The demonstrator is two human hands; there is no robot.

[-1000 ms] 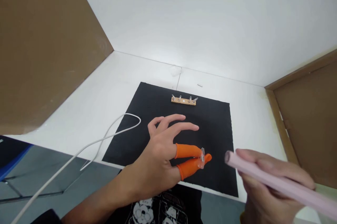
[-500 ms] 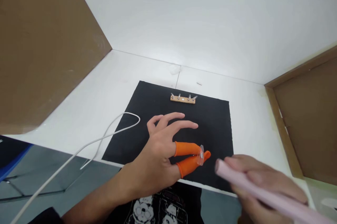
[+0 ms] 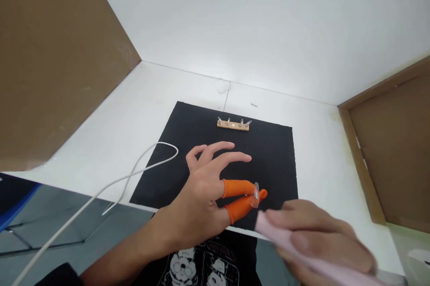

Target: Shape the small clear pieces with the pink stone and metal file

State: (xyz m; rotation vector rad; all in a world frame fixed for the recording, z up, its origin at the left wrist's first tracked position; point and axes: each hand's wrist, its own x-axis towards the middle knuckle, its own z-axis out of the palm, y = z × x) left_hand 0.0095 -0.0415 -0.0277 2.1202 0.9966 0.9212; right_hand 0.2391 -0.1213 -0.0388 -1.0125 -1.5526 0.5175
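Orange finger cots cover the thumb and index finger of my left hand (image 3: 204,192), and those two fingertips pinch a small clear plastic piece (image 3: 255,195) shaped like a false nail tip. The other fingers of that hand are spread above the black mat (image 3: 275,151). In my right hand (image 3: 322,236) is a pale pink rod-shaped tool (image 3: 278,232), blurred by motion, its near end close to the clear piece; I cannot tell its exact kind. Beyond my left hand, a small wooden strip (image 3: 233,125) lies on the mat with several clear pieces standing up from it.
A white cable (image 3: 110,184) loops over the mat's left edge. Behind the mat lies a short metal pin (image 3: 254,105) on the white table (image 3: 134,97). Brown boards stand at the left (image 3: 60,53) and right (image 3: 396,142), and a white wall (image 3: 255,21) rises at the back.
My right hand has moved left with the pink tool, bringing its end nearer the clear piece. My left hand keeps its pinch and has hardly moved.
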